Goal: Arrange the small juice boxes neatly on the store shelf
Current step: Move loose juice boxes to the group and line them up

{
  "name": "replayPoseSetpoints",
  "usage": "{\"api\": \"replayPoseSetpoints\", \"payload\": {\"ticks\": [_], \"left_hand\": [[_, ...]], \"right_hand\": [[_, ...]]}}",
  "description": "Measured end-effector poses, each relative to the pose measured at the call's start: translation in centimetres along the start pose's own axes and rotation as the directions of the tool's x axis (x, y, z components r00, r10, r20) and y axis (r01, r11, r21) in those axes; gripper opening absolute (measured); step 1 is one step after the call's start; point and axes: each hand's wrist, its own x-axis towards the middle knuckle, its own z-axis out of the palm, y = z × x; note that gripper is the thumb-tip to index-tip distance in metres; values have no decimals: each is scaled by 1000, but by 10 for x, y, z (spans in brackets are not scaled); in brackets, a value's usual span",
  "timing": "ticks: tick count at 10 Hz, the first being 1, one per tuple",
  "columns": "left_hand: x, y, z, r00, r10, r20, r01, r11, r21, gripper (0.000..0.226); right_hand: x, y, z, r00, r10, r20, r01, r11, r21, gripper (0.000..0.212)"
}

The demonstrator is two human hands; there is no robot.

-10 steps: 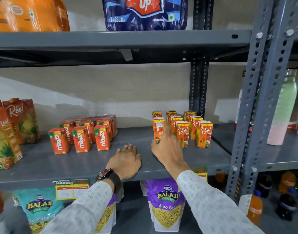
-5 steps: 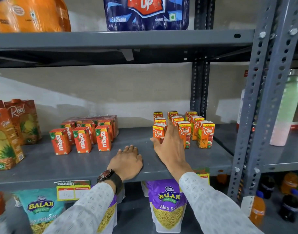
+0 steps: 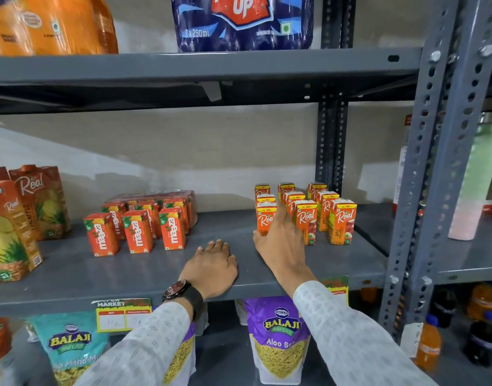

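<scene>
R hand fingers clasp front-left Real juice box on grey shelf; L hand flat, fingers together, holding nothing; Maaza boxes grouped further left

My grey metal shelf, stocked.
Real juice boxes far right, Maaza boxes centre-left, tall pineapple cartons left; my left hand rests near.

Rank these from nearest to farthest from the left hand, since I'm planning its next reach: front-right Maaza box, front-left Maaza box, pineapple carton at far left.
1. Front-right Maaza box, just up-left of the left hand.
2. Front-left Maaza box, further left.
3. Pineapple carton, at the shelf's left end.
</scene>
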Motion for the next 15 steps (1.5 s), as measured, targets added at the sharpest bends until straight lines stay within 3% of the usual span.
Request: {"api": "replayPoseSetpoints", "payload": {"ticks": [6, 7, 8, 10, 11, 12, 13, 14, 15], "left_hand": [[2, -1, 0, 1000, 7, 8, -7, 1000, 2, 61], [1, -1, -1, 1000, 14, -2, -14, 1000, -2, 61], [1, -1, 0, 1000, 18, -13, -18, 1000, -17, 61], [-2, 1, 1, 999, -19, -41, 15, 993, -115, 56], [-3, 2, -6, 994, -92, -59, 83, 985, -149, 39], [4, 9, -16, 987, -113, -118, 80, 964, -254, 38], [19, 22, -22, 988, -107, -109, 30, 835, -549, 66], [33, 36, -25, 996, -82, -19, 41, 664, -746, 89], [45, 41, -23, 998, -64, 0, 40, 625, -780, 94]], "right_hand": [[-1, 3, 0, 1000, -5, -23, 6, 999, 41, 100], [-1, 1, -6, 993, -37, -114, 40, 999, 22, 93], [-3, -1, -12, 971, -98, -218, 106, 994, 25, 69], [0, 30, -47, 909, -96, -406, 189, 963, 194, 20], [3, 61, -66, 910, -28, -413, 133, 964, 228, 30], [9, 91, -71, 941, 125, -313, -47, 968, 245, 49], [14, 110, -66, 948, 266, -176, -200, 925, 322, 65], [17, 114, -68, 928, 371, -41, -323, 854, 408, 69], [25, 119, -71, 896, 440, 54, -411, 778, 475, 66]]}}
